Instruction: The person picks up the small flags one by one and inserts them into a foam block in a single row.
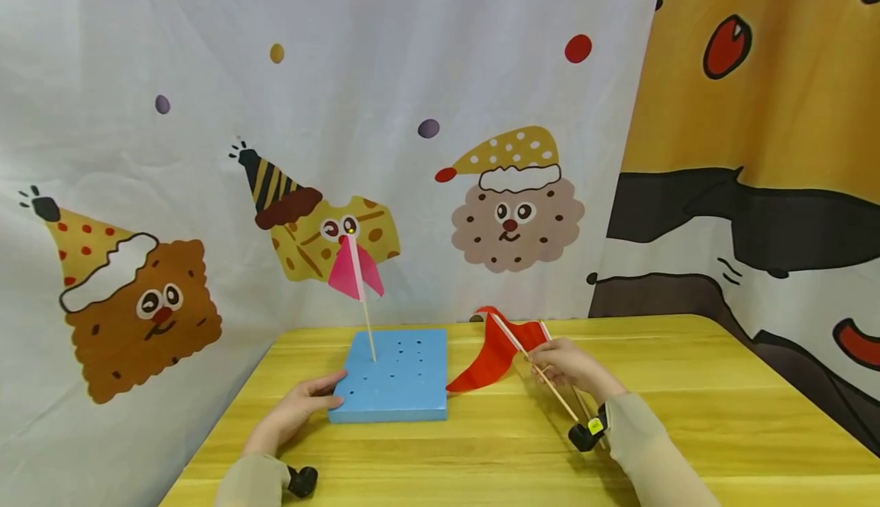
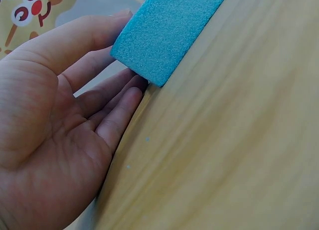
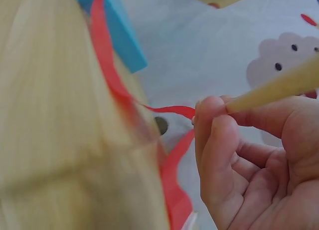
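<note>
A blue foam block (image 1: 393, 385) dotted with small holes lies flat on the table. A pink flag (image 1: 344, 270) on a thin wooden stick stands in it, leaning slightly left. Against the block's left side rests my left hand (image 1: 299, 408), its fingers fairly straight; in the left wrist view the fingers (image 2: 122, 108) meet the foam's corner. My right hand (image 1: 567, 362) pinches the thin wooden stick (image 1: 553, 389) of a red flag (image 1: 488, 354) to the right of the block. A second stick (image 1: 545, 330) with red cloth slants behind that hand. Its fingers partly hide the sticks.
Beneath everything is a wood-grain table (image 1: 495, 461). Behind its far edge hangs a white curtain (image 1: 385, 49) printed with cartoon biscuits; an orange, black and white print fills the right side. Each wrist carries a small black camera.
</note>
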`<state>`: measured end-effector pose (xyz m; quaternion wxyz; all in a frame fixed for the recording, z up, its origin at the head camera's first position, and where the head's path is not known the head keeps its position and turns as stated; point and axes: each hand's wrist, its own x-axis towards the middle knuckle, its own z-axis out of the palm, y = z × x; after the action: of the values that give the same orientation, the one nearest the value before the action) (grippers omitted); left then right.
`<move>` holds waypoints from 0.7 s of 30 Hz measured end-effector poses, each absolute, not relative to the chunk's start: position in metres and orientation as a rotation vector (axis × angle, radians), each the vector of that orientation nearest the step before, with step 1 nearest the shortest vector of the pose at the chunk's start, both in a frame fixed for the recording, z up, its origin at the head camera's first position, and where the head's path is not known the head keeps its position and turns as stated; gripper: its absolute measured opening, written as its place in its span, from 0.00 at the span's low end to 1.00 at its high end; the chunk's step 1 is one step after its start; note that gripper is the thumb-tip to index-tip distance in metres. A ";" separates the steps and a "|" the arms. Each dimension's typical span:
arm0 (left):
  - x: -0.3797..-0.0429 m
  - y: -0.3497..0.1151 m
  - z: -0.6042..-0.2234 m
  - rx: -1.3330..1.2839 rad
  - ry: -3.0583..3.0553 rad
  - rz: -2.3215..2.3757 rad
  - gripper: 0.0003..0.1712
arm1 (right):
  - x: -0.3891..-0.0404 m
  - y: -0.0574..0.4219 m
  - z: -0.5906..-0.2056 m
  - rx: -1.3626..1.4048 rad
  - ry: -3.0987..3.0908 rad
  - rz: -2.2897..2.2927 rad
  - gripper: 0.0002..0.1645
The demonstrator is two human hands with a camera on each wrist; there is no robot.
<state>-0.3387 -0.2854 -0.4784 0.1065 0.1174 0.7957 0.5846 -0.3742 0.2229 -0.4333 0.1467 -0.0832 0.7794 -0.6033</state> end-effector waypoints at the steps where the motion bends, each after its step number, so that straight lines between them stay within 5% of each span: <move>1: -0.338 -0.286 -0.478 0.343 2.348 1.722 0.39 | -0.373 0.222 -0.430 -0.251 2.247 -1.738 0.19; 21: -0.336 -0.285 -0.474 0.356 2.371 1.687 0.38 | -0.354 0.209 -0.389 -0.389 2.152 -1.834 0.23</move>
<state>-0.3363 -0.2851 -0.4741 0.1047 0.1207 0.8043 0.5723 -0.3536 0.2087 -0.3892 0.1433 -0.1351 0.7462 -0.6359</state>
